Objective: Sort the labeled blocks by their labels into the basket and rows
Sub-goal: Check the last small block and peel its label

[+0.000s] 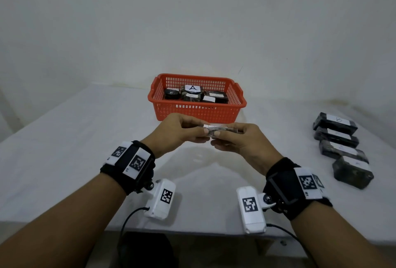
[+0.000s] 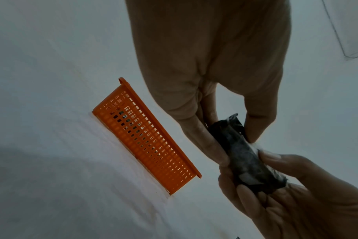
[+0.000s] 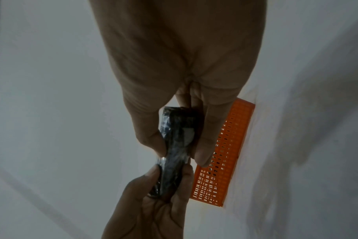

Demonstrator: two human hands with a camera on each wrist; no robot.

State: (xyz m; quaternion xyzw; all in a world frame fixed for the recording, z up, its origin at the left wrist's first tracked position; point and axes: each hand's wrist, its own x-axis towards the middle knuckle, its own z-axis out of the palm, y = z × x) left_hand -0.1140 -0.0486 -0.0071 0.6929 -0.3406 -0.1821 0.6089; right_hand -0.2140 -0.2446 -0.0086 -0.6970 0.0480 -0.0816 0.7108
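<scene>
2 hands are gripping 1 dark block (image 1: 216,128).
Left hand (image 1: 177,133) and right hand (image 1: 242,141) fingers are pinching it before the basket (image 1: 200,112).

Both forearms reach forward; the left hand (image 1: 177,131) and right hand (image 1: 240,139) meet at the fingertips, fingers curled, pinching.

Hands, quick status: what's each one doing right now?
Left hand: pinches one end of the dark plastic-wrapped block.
Right hand: grips the same block's other end.
</scene>
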